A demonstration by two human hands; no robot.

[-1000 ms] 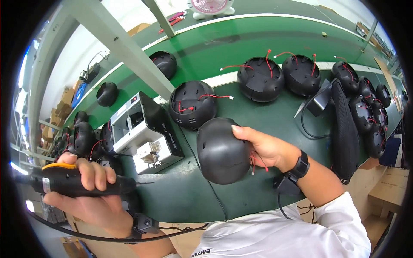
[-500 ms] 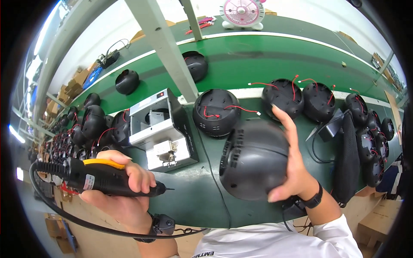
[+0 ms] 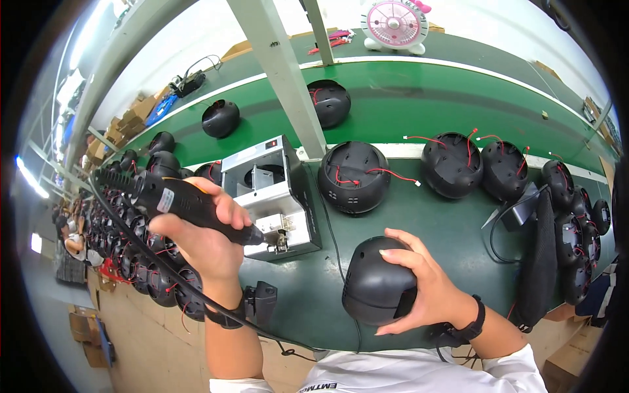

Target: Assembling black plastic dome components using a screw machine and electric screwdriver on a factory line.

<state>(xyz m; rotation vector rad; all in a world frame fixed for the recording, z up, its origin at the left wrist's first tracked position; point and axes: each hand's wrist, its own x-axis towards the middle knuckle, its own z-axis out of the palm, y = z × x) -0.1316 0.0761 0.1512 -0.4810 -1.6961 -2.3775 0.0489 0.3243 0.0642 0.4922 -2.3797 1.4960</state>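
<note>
Here the left hand (image 3: 203, 239) grips a black electric screwdriver (image 3: 177, 200) while the right hand (image 3: 426, 288) clasps a black shell (image 3: 377, 281).

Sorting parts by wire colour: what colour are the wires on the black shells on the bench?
Red, seen in the head view on the shell wires.

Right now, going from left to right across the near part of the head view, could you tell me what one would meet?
Left hand gripping the black electric screwdriver → grey metal box → black dome shell held by the right hand → flat black mesh panel.
</note>
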